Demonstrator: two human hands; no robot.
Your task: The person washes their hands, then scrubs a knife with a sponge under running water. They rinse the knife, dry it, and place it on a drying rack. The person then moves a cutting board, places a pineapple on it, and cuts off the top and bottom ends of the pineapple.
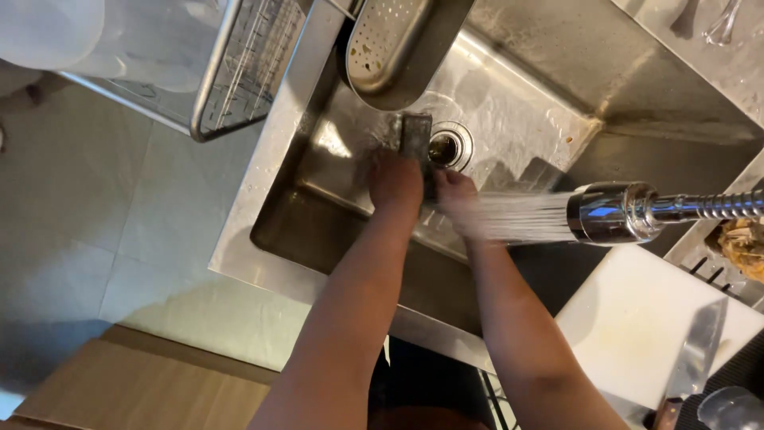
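Left hand [395,181] gripping a dark sponge [415,135], right hand [455,193] loosely curled under faucet spray [521,216], over steel sink [509,103].

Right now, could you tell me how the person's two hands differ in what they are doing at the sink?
The left hand grips a dark sponge beside the drain; the right hand holds nothing. The right hand sits in the spray from the faucet head; the left hand lies beyond it. Both reach into the steel sink.
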